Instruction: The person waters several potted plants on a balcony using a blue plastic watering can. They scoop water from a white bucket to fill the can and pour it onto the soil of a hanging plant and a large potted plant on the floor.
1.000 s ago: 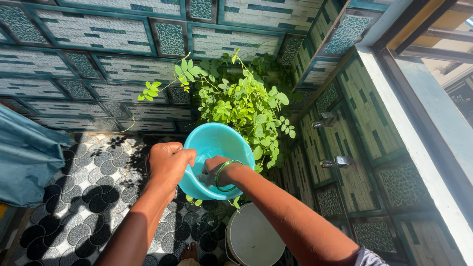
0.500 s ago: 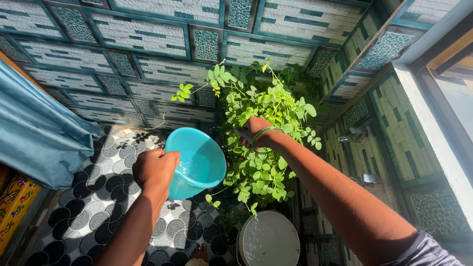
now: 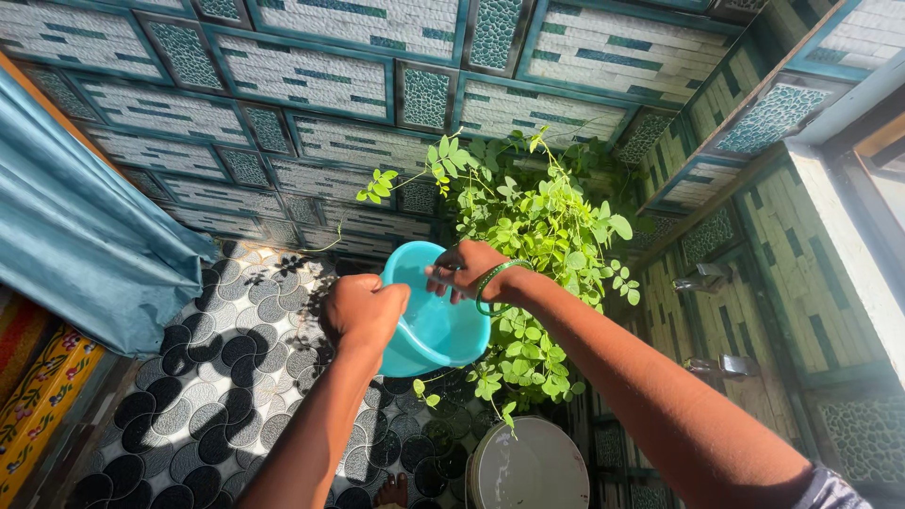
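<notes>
Leafy plant (image 3: 537, 236), upper centre of frame, w/ turquoise tub (image 3: 436, 316) just left of it at centre. Left hand (image 3: 363, 309) fisted tight on tub's near rim; keep it level, water's inside. Right hand (image 3: 467, 269), fingers loosely curled, dips over far rim. Vs 0.5 s ago: right hand's back from the foliage to the tub.

A tub (image 3: 438, 325) is sitting between both hands, plant (image 3: 528, 236) just behind, bucket (image 3: 528, 467) below, curtain (image 3: 85, 245) lying left.
</notes>
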